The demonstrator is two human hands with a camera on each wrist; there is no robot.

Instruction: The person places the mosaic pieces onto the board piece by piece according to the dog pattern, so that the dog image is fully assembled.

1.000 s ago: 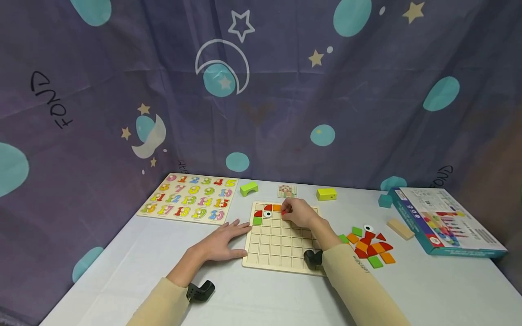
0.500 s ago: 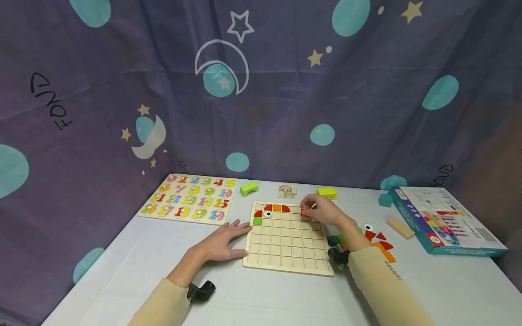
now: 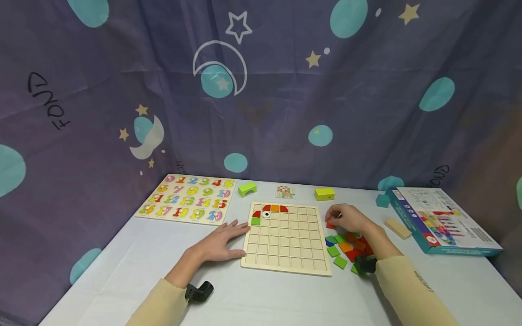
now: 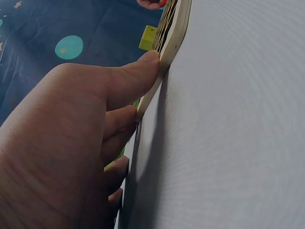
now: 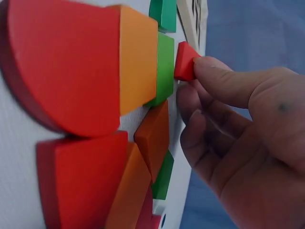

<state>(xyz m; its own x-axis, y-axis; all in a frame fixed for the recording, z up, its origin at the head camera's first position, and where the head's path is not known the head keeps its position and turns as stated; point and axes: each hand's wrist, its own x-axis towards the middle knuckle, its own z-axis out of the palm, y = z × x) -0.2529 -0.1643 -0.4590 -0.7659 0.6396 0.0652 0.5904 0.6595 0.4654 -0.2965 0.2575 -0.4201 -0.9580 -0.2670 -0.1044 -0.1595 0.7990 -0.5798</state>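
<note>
My right hand pinches a small red block between thumb and fingers, just off the right edge of the wooden grid board. Beneath and in front of that hand lie loose red, orange, green and blue blocks; in the right wrist view a large rounded red block is closest. Fingers spread, my left hand touches the board's left edge; its thumb meets the rim in the left wrist view. In the board's upper left sit red, orange and green pieces and a round eye piece.
A number puzzle lies back left. Along the back are a green arch block, a pattern card and a yellow-green block. To the right are a teal cube, a plain wooden block and a flat box.
My right hand has moved right, off the board, carrying a red block. A red quarter-round piece now shows beside the orange one in the top row. The left hand has stayed put.
</note>
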